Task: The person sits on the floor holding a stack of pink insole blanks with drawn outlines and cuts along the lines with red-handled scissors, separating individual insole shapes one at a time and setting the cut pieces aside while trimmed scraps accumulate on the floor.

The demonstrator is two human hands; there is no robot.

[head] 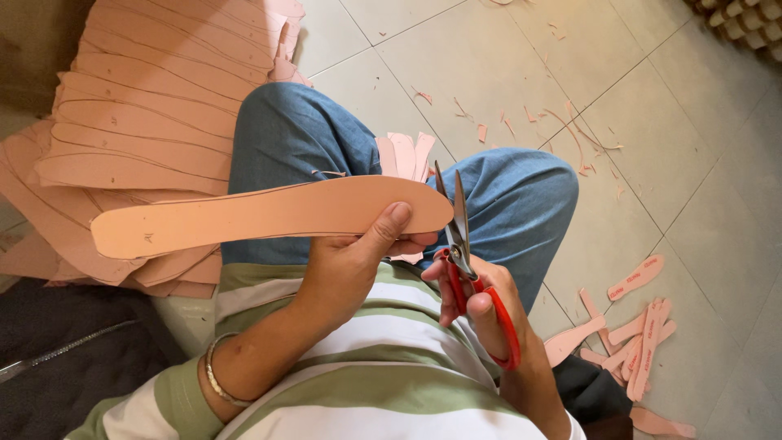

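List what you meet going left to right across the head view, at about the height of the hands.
Stack of pink insole cut-outs → long pink insole piece → left hand gripping it → red-handled scissors in the right hand → small pink cut pieces on the tiled floor.

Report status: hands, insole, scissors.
Left hand pinching pink insole piece. Right hand gripping red-handled scissors, blades at insole's rounded end. Nothing between them.
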